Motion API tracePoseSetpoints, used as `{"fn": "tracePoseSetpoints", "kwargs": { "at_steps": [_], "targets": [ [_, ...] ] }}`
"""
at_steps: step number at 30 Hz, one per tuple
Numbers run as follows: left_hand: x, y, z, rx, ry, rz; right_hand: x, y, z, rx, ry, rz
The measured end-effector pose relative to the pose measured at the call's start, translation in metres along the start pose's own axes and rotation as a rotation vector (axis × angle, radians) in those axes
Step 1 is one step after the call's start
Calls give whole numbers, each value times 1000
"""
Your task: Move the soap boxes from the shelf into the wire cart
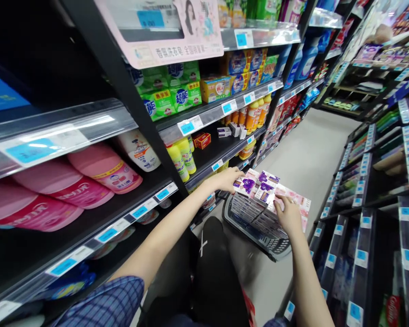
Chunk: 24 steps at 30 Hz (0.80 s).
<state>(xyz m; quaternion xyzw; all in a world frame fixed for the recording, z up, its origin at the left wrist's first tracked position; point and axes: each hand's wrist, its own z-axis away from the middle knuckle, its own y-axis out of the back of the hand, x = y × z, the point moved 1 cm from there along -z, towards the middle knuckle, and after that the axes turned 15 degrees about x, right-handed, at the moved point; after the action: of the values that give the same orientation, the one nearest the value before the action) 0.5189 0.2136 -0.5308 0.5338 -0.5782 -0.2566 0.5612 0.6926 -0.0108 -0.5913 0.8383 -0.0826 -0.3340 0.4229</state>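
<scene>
A grey shopping basket (247, 229) stands on the aisle floor, stacked above its rim with small LUX soap boxes. The top boxes are white and purple with flower prints; paler pink soap boxes (301, 204) lie on the right side. My left hand (227, 178) has its fingers curled on the left edge of a purple soap box (245, 185). On the near side of the pile, my right hand (289, 213) grips a soap box (264, 193) with thumb and fingers at its edge. The undersides of both grips are hidden.
Left shelves hold pink bottles (105, 168), green soap packs (172, 97), yellow bottles (184, 156), a small red box (202, 140) and little white boxes (225, 131). Another shelf rack (364, 218) lines the right side. Grey floor (303, 141) runs between them; my leg (214, 263) is close to the basket.
</scene>
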Motion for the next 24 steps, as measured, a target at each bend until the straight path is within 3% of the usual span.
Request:
{"fn": "tracePoseSetpoints", "kwargs": {
  "at_steps": [5,9,14,24],
  "targets": [
    [-15,-56,-29,-40,-107,-115,23,-37,-7,7,252,100],
    [-28,-80,-35,-62,-123,-116,33,-46,-4,-41,313,112],
    [-35,-92,-37,-82,-112,-124,37,-51,-3,-59,348,118],
    [-35,-96,-48,-134,-119,-131,40,-54,-3,-35,357,66]
  ]
}}
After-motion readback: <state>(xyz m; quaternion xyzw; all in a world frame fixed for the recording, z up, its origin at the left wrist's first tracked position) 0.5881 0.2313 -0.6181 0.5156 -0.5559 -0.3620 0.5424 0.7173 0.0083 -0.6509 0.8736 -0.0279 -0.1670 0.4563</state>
